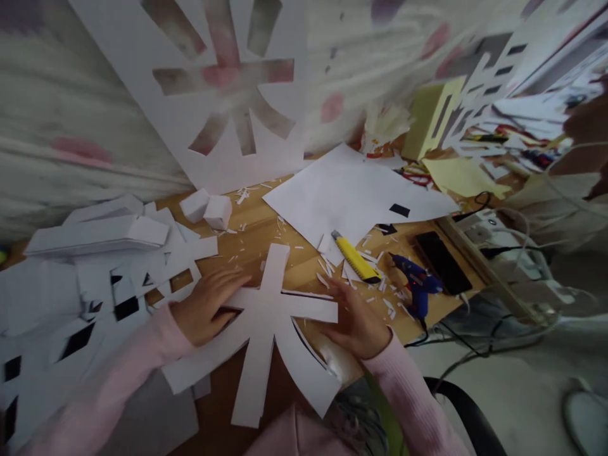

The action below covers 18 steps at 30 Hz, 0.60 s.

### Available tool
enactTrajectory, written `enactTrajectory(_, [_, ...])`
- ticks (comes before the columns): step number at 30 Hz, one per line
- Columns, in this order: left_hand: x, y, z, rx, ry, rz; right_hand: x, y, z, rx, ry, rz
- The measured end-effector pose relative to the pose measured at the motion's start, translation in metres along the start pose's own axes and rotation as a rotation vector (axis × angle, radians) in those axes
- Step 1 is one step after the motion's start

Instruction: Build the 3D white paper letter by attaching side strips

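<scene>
A white star-like cut-out with several strokes (266, 316), apparently stiff card, lies in front of me at the near side of the wooden table. My left hand (206, 307) grips its left stroke, fingers along the upper edge and thumb below. At the other end, my right hand (361, 320) is open, its fingers and thumb apart around the tip of the right stroke. Just beyond the right hand lies a yellow utility knife (356, 256) among paper scraps. A blue hot glue gun (417, 285) rests to the right of it.
White card pieces (104, 234) pile up on the left, with two small white blocks (218, 212) nearby. A large white sheet (342, 183) covers the back middle. A stencil-like panel (280, 158) leans behind. On the right are a dark phone (444, 259), a power strip (503, 240) and cables.
</scene>
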<state>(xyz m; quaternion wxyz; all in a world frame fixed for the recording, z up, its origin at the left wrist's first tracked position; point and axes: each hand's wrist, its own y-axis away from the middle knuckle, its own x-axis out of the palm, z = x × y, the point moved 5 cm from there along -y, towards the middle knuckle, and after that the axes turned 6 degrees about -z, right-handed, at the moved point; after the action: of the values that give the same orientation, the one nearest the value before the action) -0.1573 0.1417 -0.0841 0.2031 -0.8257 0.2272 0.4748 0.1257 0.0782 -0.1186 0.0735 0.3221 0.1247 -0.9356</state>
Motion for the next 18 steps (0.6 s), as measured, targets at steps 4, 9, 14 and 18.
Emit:
enactTrajectory(4, [-0.017, -0.007, -0.055, 0.150, -0.152, -0.160, 0.009, 0.002, -0.010, 0.157, -0.011, -0.078])
enactTrajectory(9, [0.015, -0.029, -0.106, 0.143, -0.131, -0.241, 0.015, 0.007, -0.019, 0.206, -0.162, -0.161])
enactTrajectory(14, [0.047, -0.039, -0.102, -0.002, -0.062, -0.233, 0.012, 0.001, -0.018, 0.111, -0.148, -0.147])
enactTrajectory(18, [0.054, -0.042, -0.097, -0.051, -0.047, -0.193, 0.010, -0.004, -0.018, 0.043, -0.187, -0.147])
